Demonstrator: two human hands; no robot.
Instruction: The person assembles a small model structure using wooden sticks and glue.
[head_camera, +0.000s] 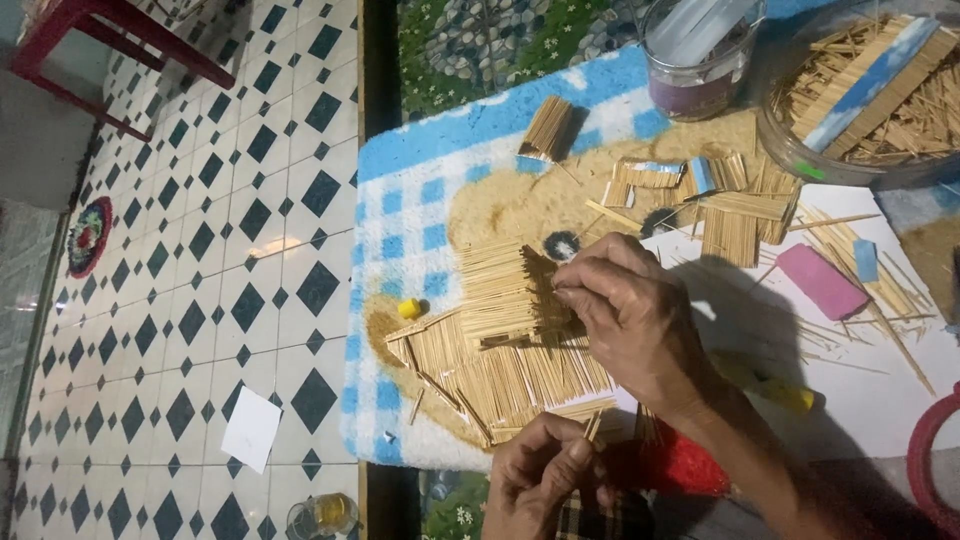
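Observation:
A small house model built of thin wooden sticks (500, 330) lies on a blue-and-white checked mat (400, 200). My right hand (630, 310) rests over the model's right side, its fingertips pinched against the roof edge. My left hand (545, 470) is low in front of the model, fingers closed around a thin wooden stick (592, 428). A small yellow cap (410, 308) lies just left of the model.
Flat stick panels (730, 215) and loose sticks lie on the mat and white sheet (860, 380) at right. A pink eraser-like block (822, 280), a glass jar (700, 60) and a clear bowl of sticks (870, 90) stand behind. Tiled floor (200, 250) at left.

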